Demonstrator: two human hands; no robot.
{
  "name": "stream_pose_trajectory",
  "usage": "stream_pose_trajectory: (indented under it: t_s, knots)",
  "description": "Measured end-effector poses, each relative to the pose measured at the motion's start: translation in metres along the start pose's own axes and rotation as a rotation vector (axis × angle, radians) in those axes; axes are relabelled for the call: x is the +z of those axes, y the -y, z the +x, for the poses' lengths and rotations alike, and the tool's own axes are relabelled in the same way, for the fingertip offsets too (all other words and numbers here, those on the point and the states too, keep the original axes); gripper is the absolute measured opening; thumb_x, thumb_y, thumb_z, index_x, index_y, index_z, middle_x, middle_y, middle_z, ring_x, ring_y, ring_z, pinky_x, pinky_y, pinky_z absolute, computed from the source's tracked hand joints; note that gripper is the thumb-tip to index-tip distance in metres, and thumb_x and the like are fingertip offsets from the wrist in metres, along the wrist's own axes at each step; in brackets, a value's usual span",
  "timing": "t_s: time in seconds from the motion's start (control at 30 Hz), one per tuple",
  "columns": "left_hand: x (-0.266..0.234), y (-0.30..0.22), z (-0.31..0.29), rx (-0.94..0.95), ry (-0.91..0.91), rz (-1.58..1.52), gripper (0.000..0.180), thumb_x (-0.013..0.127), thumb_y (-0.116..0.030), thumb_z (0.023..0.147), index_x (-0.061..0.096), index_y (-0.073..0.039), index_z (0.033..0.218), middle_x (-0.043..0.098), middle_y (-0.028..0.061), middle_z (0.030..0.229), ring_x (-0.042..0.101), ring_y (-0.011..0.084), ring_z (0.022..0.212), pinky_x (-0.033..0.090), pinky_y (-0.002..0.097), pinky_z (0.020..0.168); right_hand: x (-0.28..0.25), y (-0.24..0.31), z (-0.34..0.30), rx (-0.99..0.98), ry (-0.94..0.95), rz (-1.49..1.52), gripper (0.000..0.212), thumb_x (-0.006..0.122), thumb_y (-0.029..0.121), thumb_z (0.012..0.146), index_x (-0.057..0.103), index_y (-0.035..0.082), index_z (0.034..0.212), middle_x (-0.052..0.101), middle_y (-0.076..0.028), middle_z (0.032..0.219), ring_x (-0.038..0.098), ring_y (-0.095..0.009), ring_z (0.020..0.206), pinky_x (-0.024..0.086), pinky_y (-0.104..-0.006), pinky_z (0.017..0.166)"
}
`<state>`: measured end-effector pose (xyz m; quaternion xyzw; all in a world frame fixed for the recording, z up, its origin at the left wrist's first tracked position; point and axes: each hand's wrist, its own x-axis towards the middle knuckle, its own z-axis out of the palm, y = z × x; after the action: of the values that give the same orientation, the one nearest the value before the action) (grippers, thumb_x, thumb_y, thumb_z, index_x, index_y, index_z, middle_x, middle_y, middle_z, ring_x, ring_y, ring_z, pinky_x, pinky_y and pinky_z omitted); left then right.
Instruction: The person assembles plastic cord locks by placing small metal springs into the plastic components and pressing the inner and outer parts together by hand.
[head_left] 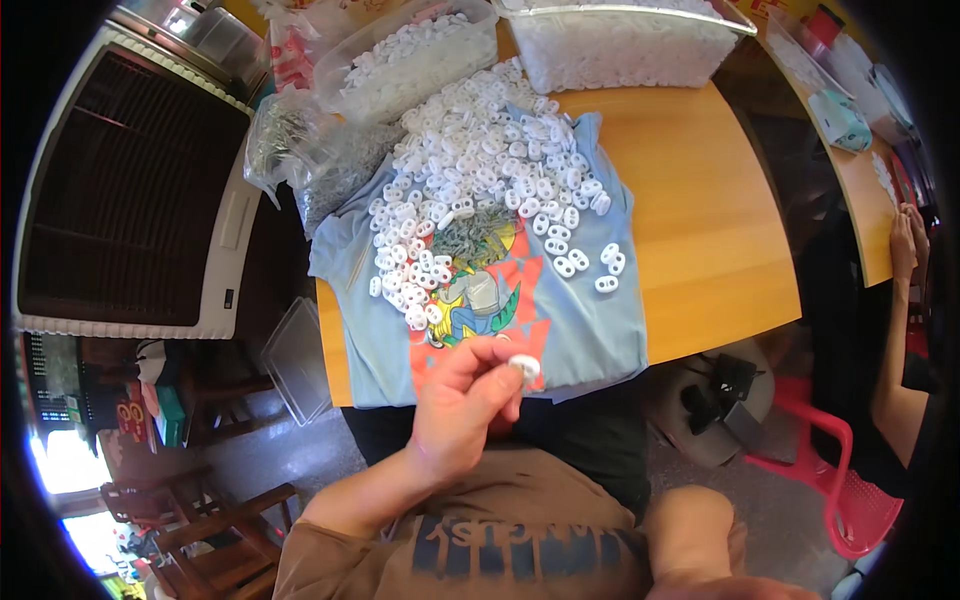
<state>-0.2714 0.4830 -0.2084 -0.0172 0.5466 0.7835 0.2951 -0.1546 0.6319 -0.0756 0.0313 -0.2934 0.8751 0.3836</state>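
Note:
My left hand (468, 400) is raised in front of my body, just off the near edge of the table. Thumb and fingers pinch one small white two-hole plastic cord lock (525, 367). Beyond it, a large heap of similar white two-hole pieces (470, 140) lies spread over a light blue T-shirt (590, 340) with a colourful print. A small pile of grey bits, perhaps metal springs (472, 236), rests on the print among the pieces. Of my right arm (690, 530), only a bent part shows at the lower right; its hand is not visible.
Two clear bins, left (410, 60) and right (620, 50), hold more white pieces behind the heap. Plastic bags of grey bits (320, 150) sit at the table's left. A stool (705, 440) and a red chair (845, 480) stand right; another person's hands (905, 240) are at a second table.

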Motion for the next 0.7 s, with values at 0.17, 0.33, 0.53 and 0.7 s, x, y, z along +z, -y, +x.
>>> stream_pose_trajectory:
  t_s: [0.17,0.33,0.53,0.7]
  knots:
    - [0.003,-0.049,0.056,0.279,-0.102,0.127,0.020,0.057,-0.011,0.083,0.053,0.002,0.098,0.053,0.0012,0.073,0.047,0.0080,0.058,0.039,0.0205,0.055,-0.028,0.008,-0.001,-0.018,-0.002,-0.072,0.009,0.057,0.010,0.081,0.051,0.013,0.075,0.054,0.005,0.072,0.053,-0.005,0.075,0.037,-0.0288,0.080]
    - [-0.024,-0.127,0.150,0.545,-0.010,0.123,0.010,0.059,-0.012,0.083,0.056,-0.004,0.078,0.053,0.0008,0.069,0.050,0.0106,0.058,0.041,0.0234,0.054,-0.041,0.010,0.000,-0.034,0.006,-0.140,0.008,0.056,0.010,0.081,0.051,0.012,0.075,0.055,0.004,0.073,0.053,-0.007,0.075,0.037,-0.0293,0.079]
    - [-0.053,-0.194,0.226,0.718,-0.295,0.100,0.007,0.063,-0.009,0.076,0.056,-0.010,0.076,0.052,-0.0005,0.066,0.049,0.0074,0.053,0.041,0.0218,0.044,-0.041,-0.014,-0.008,-0.035,0.058,-0.167,0.006,0.055,0.010,0.082,0.052,0.011,0.077,0.055,0.002,0.073,0.054,-0.009,0.074,0.038,-0.0300,0.078]
    - [-0.060,-0.221,0.281,0.578,-0.563,0.234,0.006,0.060,-0.009,0.077,0.056,-0.009,0.081,0.055,0.0031,0.068,0.053,0.0121,0.057,0.041,0.0246,0.045,-0.037,-0.024,-0.021,-0.064,0.077,-0.211,0.005,0.054,0.010,0.082,0.052,0.010,0.077,0.055,0.001,0.073,0.054,-0.010,0.073,0.039,-0.0305,0.078]
